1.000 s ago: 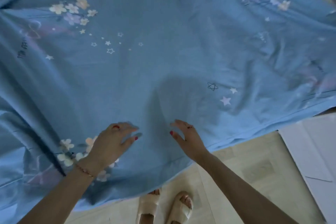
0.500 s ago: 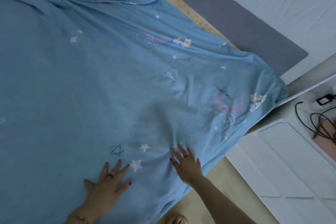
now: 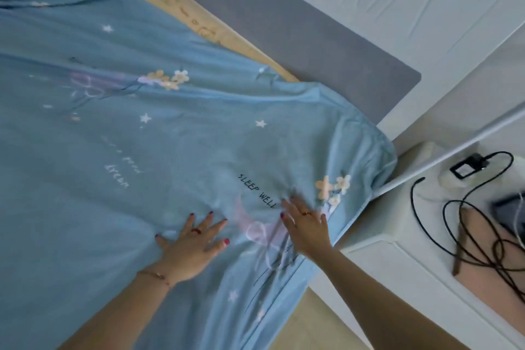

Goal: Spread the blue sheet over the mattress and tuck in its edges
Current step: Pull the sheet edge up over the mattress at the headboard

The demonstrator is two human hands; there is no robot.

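Note:
The blue sheet (image 3: 176, 145), printed with stars, flowers and the words SLEEP WELL, lies spread over the mattress and hangs over its near edge. A strip of bare beige mattress (image 3: 181, 13) shows along the far side by the headboard. My left hand (image 3: 193, 244) presses flat on the sheet with fingers spread. My right hand (image 3: 305, 226) lies flat on the sheet beside it, fingers straight, close to the sheet's right corner (image 3: 369, 150), which is rumpled.
A grey padded headboard (image 3: 284, 37) runs along the far side against a white wall. A white nightstand (image 3: 426, 236) stands right of the bed with black cables (image 3: 468, 224) and a small device on top. Pale wooden floor (image 3: 321, 321) shows below the bed edge.
Both hands have slid right along the sheet toward the corner near the headboard, staying flat on it. The view has followed them, and the nightstand is now closer.

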